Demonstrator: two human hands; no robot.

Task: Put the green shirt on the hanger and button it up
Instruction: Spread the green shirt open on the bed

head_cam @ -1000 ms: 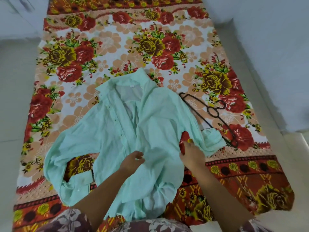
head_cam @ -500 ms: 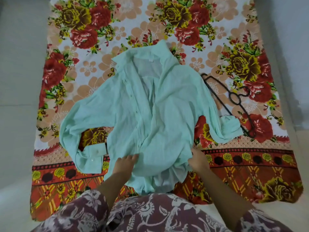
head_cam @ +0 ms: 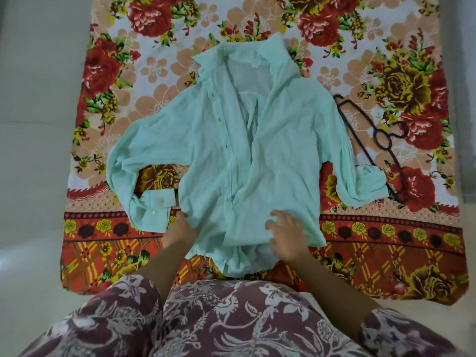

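The pale green shirt [head_cam: 270, 140] lies front up and unbuttoned on the floral blanket [head_cam: 386, 243], collar at the far end, both sleeves bent inward. A black hanger [head_cam: 371, 143] lies flat on the blanket to the right of the shirt, its lower end under the right cuff. My left hand [head_cam: 180, 228] grips the shirt's lower left edge, fingers tucked under the cloth. My right hand [head_cam: 286, 235] rests on the lower hem with fingers spread, holding nothing.
The blanket is spread on a pale tiled floor [head_cam: 38, 176]. A wall runs along the right side [head_cam: 466, 99]. My knees in purple floral cloth [head_cam: 231, 318] fill the bottom of the view.
The shirt has been pulled flatter and its front smoothed out. My right hand has let go of the right hem and now lies spread on the cloth. The view has shifted nearer.
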